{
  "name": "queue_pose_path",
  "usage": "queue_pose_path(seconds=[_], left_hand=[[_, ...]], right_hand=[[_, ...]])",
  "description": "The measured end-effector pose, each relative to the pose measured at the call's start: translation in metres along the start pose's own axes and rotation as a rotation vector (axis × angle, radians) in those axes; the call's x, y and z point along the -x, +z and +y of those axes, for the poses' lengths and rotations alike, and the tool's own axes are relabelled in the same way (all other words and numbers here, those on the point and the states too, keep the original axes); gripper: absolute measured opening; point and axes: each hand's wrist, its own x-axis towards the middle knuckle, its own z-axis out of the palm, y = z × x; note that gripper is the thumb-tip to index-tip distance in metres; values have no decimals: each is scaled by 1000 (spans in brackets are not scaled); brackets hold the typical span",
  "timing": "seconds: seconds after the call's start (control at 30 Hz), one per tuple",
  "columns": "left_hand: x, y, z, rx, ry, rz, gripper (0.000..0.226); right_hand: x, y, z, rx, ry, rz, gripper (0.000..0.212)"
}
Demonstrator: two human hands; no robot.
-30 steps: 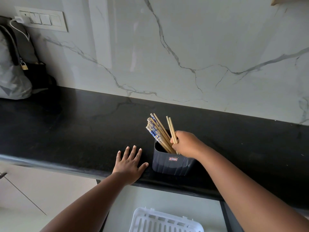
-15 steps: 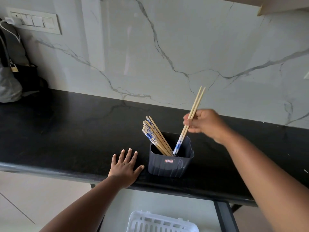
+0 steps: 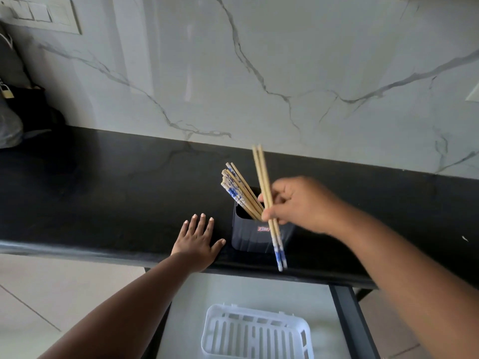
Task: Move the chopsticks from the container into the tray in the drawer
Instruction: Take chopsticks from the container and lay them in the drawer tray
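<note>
A dark square container (image 3: 248, 235) stands near the front edge of the black counter (image 3: 103, 198). Several wooden chopsticks with blue-patterned ends (image 3: 237, 191) lean to the left inside it. My right hand (image 3: 298, 203) is shut on a pair of chopsticks (image 3: 268, 203), held nearly upright in front of the container with the blue ends down, past the counter's edge. My left hand (image 3: 198, 242) lies flat and open on the counter just left of the container. A white slotted tray (image 3: 255, 332) sits in the open drawer (image 3: 344, 320) below.
A marble backsplash (image 3: 259, 73) rises behind the counter. A grey bag with a small padlock (image 3: 7, 99) stands at the far left under a switch plate (image 3: 41, 14). The drawer's dark right side rail runs beside the tray.
My right hand has lifted the pair fully out of the container and brought it toward me, swinging it from a rightward lean to nearly upright. The view has tilted down, showing more of the drawer.
</note>
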Motion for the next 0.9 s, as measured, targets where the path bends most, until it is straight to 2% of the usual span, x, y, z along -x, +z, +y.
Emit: queue_pose_path(seconds=[0.23,0.37,0.43,0.57,0.77,0.9], left_hand=[[-4,-4,-8,-60,129,3,82],[-4,-6,-10,-17,123,9,86],[-4,-7,-9,-21,120,9,86],[-3,-9,-8,-18,118,16,86],[0,-9,-7,-15,101,22,85],[0,-9,-8,-22,96,24,85]], right_hand=[[30,104,65,299,53,-341,24],[44,162,114,378,28,-485,8],[51,187,135,463,-29,-526,1],[62,220,162,554,-61,-589,19],[70,244,181,574,-67,-667,25],[65,255,182,531,-39,-754,19]])
